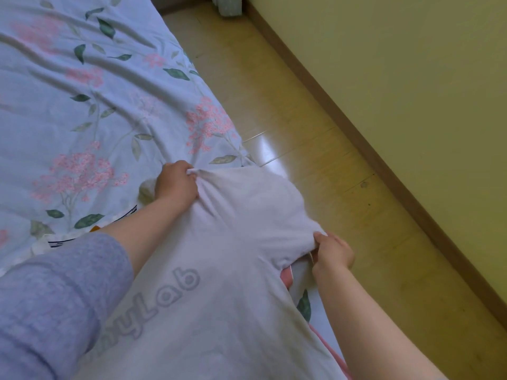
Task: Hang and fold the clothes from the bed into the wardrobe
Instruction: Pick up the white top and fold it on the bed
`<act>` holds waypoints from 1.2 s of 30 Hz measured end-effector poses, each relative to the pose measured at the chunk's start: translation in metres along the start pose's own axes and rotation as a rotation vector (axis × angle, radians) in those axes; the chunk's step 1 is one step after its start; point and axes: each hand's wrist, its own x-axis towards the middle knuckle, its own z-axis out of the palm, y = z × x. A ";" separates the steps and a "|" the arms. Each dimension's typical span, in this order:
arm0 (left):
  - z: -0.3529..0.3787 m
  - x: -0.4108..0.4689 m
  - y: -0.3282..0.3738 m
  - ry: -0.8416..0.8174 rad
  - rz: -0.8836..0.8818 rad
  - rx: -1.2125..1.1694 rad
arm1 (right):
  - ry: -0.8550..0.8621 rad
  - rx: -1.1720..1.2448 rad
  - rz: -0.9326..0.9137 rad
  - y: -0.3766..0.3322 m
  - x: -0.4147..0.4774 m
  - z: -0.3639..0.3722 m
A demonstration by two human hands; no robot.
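A white T-shirt (233, 242) with grey lettering is spread between my hands over the bed's right edge, its far end hanging past the edge. My left hand (175, 185) grips a bunched fold of the shirt at its far left. My right hand (333, 249) pinches the shirt's right edge near the floor side. Another garment (59, 241) with a dark stripe peeks out under my left forearm.
The bed (82, 91) carries a pale blue floral cover. A strip of yellow wooden floor (315, 138) runs along its right side, bounded by a brown skirting board and a yellow wall (411, 64). A pink edge (286, 278) shows under the shirt.
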 end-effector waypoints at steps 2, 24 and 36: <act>0.003 -0.004 0.003 -0.033 0.021 0.215 | -0.054 -0.079 0.081 0.006 0.003 -0.006; 0.033 -0.001 0.087 -0.221 0.284 -0.044 | -0.394 -0.162 0.323 -0.019 -0.004 -0.017; -0.047 -0.051 0.085 -0.053 0.378 -0.360 | -0.436 -0.044 -0.303 -0.040 -0.084 -0.036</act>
